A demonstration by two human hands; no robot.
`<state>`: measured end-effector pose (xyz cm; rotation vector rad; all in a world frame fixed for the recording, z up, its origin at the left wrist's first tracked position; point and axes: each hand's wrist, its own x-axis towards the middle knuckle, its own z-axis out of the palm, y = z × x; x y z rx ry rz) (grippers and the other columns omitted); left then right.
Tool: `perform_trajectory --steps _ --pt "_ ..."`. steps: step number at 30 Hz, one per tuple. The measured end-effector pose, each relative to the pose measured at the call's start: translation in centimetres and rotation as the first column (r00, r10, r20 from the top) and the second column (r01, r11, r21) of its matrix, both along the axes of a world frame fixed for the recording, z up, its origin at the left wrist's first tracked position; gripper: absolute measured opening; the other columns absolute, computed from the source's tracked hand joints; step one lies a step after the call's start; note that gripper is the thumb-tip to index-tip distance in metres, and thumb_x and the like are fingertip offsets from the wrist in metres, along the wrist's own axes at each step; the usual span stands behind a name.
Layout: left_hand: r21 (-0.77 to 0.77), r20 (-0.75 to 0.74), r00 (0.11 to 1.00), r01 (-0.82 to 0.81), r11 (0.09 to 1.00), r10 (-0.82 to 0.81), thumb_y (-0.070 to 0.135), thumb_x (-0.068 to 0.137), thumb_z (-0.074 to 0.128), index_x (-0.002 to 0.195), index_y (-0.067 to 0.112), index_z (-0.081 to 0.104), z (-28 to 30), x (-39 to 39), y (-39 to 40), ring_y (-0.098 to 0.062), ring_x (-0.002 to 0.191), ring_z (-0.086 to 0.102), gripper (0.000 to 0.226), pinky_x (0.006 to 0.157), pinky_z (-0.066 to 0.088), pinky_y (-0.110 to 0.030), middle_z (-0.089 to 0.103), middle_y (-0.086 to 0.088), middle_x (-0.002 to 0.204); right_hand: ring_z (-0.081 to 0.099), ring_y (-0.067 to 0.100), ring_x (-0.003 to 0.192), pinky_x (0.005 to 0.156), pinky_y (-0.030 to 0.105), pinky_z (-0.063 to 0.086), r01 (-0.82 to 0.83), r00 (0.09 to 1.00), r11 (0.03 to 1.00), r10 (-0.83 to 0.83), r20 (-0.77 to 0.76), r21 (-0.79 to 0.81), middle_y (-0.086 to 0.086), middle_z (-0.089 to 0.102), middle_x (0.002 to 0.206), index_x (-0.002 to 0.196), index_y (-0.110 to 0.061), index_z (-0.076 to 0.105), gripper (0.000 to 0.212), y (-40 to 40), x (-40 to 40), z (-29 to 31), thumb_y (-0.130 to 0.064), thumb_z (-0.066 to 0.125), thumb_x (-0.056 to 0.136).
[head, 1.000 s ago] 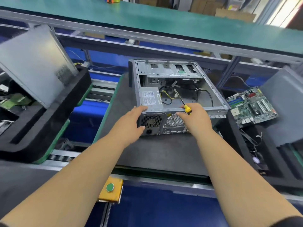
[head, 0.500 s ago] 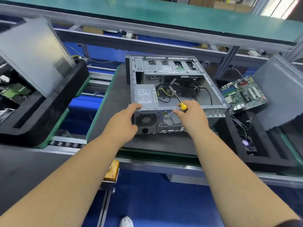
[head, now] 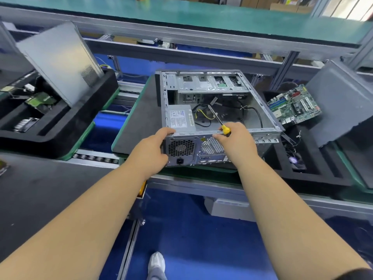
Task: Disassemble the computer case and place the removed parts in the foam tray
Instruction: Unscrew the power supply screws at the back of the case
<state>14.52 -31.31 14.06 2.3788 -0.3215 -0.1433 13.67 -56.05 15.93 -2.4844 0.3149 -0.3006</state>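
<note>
The computer case (head: 218,118) lies open on the dark surface (head: 141,118), rear panel toward me. My left hand (head: 153,152) grips its rear corner by the power supply (head: 180,119); my right hand (head: 237,144) holds the screwdriver (head: 219,122), tip pointing inside. The foam tray (head: 314,168) sits just right, nearest my right hand.

No text can be read with certainty. The white label (head: 180,118) on the power supply (head: 179,126) carries small printed lines and a blue brand word, but all is too small and blurred to read.
</note>
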Motion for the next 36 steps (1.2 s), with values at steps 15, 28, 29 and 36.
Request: perform_trajectory --steps 15,28,29,36 --pt "-0.414 -0.132 0.984 0.053 0.909 -0.118 -0.010 0.082 0.049 0.138 0.064 0.028 -1.8 -2.5 0.7 0.008 0.129 0.042 0.096 0.105 0.034 -0.011 0.040 0.030 0.142 0.044 -0.008 0.084 0.060 0.015 0.036 -0.032 0.994 0.934 -0.008 0.109 0.355 -0.004 0.037 0.109 0.102 -0.023 0.043 0.023 4.5 -8.4 -4.7 -0.008 0.054 0.087" --pt "-0.412 -0.295 0.950 -0.225 0.883 0.105 0.007 0.091 0.057 0.122 0.029 0.060 -5.7 -2.7 3.8 -0.002 0.101 0.064 0.038 0.091 0.048 -0.022 0.070 0.012 0.106 0.047 -0.002 0.070 0.055 0.016 0.035 0.040 0.999 0.862 -0.044 -0.004 0.505 -0.011 0.052 0.088 0.087 -0.034 0.049 0.017 9.1 -8.5 -8.0 -0.022 0.062 0.090" --pt "-0.417 -0.318 0.942 -0.240 0.876 0.107 0.007 0.091 0.057 0.118 0.029 0.062 -6.1 -2.8 3.8 -0.004 0.102 0.065 0.035 0.092 0.049 -0.025 0.071 0.011 0.105 0.048 0.001 0.071 0.057 0.020 0.036 0.048 0.999 0.859 -0.046 -0.017 0.510 -0.011 0.053 0.088 0.087 -0.034 0.049 0.017 9.3 -8.5 -8.4 -0.023 0.062 0.091" --pt "-0.476 -0.472 0.879 -0.311 0.823 0.059 0.004 0.089 0.058 0.114 0.022 0.064 -8.7 -3.1 3.2 -0.010 0.104 0.066 0.032 0.095 0.051 -0.030 0.071 0.003 0.109 0.061 0.016 0.082 0.060 0.027 0.041 0.098 0.994 0.852 -0.060 -0.091 0.515 -0.013 0.060 0.092 0.088 -0.037 0.050 0.017 10.9 -8.9 -11.1 -0.025 0.061 0.090"
